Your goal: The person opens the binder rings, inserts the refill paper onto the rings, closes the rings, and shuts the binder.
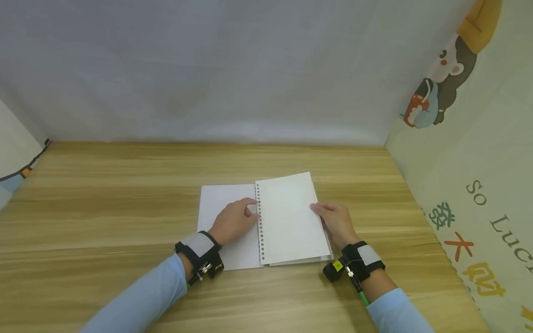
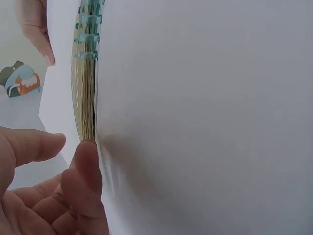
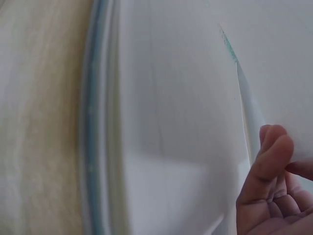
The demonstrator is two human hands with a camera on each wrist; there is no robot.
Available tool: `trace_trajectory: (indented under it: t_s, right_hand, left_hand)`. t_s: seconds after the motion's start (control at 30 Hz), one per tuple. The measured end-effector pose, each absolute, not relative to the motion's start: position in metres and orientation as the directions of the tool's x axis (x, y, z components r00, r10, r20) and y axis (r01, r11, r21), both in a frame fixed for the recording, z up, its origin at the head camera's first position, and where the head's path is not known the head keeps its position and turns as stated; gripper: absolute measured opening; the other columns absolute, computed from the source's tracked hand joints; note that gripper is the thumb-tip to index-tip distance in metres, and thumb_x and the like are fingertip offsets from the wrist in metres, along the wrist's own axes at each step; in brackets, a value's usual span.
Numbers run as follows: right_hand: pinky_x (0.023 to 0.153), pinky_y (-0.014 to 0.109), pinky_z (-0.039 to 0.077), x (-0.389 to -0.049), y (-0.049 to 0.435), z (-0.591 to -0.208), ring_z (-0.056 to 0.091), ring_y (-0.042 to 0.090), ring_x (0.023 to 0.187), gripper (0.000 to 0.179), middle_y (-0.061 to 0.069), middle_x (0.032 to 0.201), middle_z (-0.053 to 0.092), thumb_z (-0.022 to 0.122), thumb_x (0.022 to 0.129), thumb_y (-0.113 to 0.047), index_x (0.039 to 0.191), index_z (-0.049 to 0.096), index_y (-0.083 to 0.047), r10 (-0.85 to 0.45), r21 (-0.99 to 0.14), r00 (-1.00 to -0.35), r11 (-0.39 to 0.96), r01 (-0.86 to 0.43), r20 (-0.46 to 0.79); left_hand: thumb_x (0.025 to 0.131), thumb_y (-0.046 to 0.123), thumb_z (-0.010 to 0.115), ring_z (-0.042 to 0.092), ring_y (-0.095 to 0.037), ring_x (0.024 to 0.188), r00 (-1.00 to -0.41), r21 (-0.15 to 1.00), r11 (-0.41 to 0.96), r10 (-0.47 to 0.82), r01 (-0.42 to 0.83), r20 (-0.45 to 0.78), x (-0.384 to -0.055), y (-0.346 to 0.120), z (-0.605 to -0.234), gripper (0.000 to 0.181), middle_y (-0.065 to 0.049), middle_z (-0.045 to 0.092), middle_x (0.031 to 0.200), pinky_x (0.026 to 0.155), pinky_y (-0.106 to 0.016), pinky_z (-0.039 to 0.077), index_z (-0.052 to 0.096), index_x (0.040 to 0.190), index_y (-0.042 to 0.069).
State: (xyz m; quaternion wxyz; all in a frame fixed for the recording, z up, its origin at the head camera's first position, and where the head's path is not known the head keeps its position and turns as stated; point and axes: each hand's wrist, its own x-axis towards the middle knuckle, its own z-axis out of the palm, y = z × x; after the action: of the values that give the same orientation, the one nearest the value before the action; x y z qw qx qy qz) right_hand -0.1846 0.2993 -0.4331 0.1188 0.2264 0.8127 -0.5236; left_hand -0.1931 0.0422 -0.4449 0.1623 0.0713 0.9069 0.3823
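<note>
A loose-leaf notebook lies spread on the table, its white inside cover (image 1: 214, 203) to the left. To the right, blank white sheets (image 1: 291, 222) with a row of punched holes lie over the page stack, the top one tilted. My right hand (image 1: 336, 222) pinches that top sheet's right edge between thumb and fingers. At the holed edge rests my left hand (image 1: 234, 221); in the left wrist view its fingertips touch the page stack, while the thumb stands apart. Teal binding rings (image 2: 88, 36) run along the stack there. The right wrist view shows the sheet lifted off those beneath.
The wood-grain table (image 1: 104, 208) extends around the notebook on all sides. A plain pale curtain (image 1: 208, 69) hangs behind it. Along the right side stands a printed cloth (image 1: 479, 162) with a cartoon figure and lettering.
</note>
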Motion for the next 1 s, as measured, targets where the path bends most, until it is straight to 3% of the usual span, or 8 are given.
trace_trajectory:
  t_s: [0.33,0.67,1.0]
  right_hand:
    - [0.065,0.018,0.05,-0.186,0.305,-0.437,0.059,0.004,0.076,0.04,-0.003,0.091,0.069,0.065,0.103,-0.024,0.13,0.067,0.006,0.234,-0.81,-0.869,0.32,0.492,-0.435]
    - [0.06,0.017,0.043,-0.187,0.31,-0.44,0.05,0.003,0.069,0.038,-0.009,0.078,0.059,0.066,0.102,-0.021,0.128,0.068,0.007,0.234,-0.811,-0.869,0.317,0.492,-0.436]
    - [0.06,0.017,0.047,-0.187,0.313,-0.436,0.054,0.004,0.067,0.04,-0.008,0.076,0.061,0.064,0.104,-0.022,0.131,0.066,0.007,0.202,-0.817,-0.87,0.299,0.493,-0.45]
  left_hand:
    - [0.104,0.022,0.061,0.064,-0.02,0.079,-0.937,0.689,0.723,0.274,0.052,-0.217,-0.213,0.046,-0.444,0.047,-0.013,0.075,0.099,0.068,-0.027,0.046,0.056,0.148,0.006]
    - [0.103,0.022,0.063,0.065,-0.02,0.077,-0.931,0.662,0.747,0.282,0.06,-0.234,-0.222,0.051,-0.445,0.05,-0.011,0.074,0.085,0.065,-0.025,0.045,0.055,0.149,0.005]
    - [0.104,0.025,0.061,0.066,-0.022,0.082,-0.928,0.648,0.761,0.267,0.038,-0.259,-0.225,0.055,-0.446,0.057,-0.012,0.074,0.09,0.071,-0.032,0.051,0.046,0.155,0.006]
